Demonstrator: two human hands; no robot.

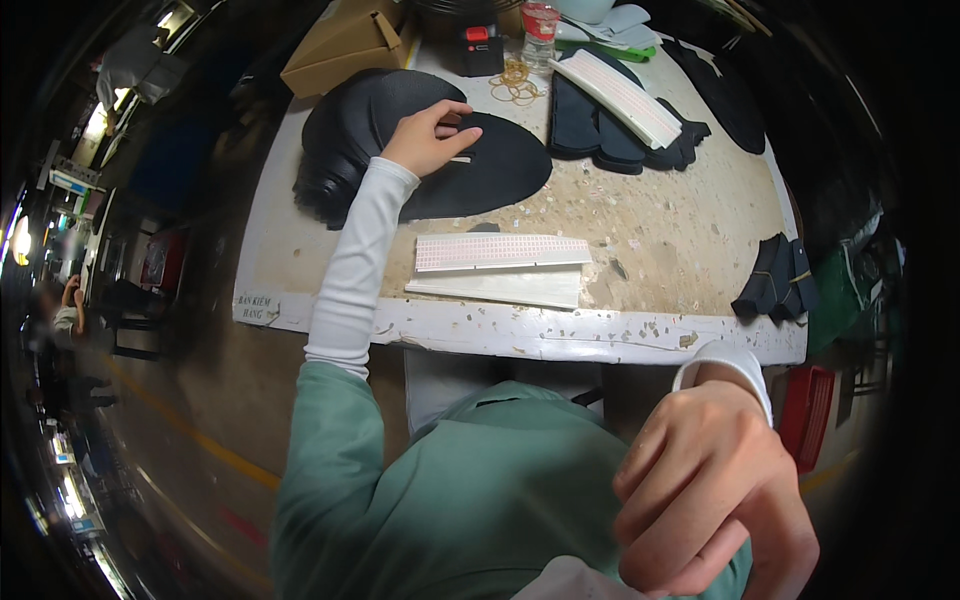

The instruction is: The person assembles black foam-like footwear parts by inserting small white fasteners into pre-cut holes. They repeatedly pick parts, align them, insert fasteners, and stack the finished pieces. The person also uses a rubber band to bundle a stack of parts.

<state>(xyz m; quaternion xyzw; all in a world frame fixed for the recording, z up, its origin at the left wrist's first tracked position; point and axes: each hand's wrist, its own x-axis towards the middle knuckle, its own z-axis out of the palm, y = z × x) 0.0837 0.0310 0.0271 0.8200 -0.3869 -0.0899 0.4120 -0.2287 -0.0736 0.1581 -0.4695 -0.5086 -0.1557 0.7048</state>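
My left hand (432, 140) reaches over the black flat pieces on the table, its fingers loosely bent and apart, with nothing seen in them. Under it lies a rounded black piece (500, 185) with a small pale spot near the fingertips. A fanned stack of similar black pieces (345, 130) is beside it to the left. My right hand (710, 485) is raised close to the camera, off the table's near edge. Its fingers are curled in and pressed together; whatever they hold, if anything, is hidden. Sheets of small printed stickers (500, 252) lie in front of the black pieces.
More sticker sheets (620, 97) rest on a black stack (585, 125) at the back. Rubber bands (517, 85), a jar (539, 40) and a cardboard box (345, 48) stand near the far edge. Banded black pieces (775, 278) lie right; a red crate (806, 415) is below.
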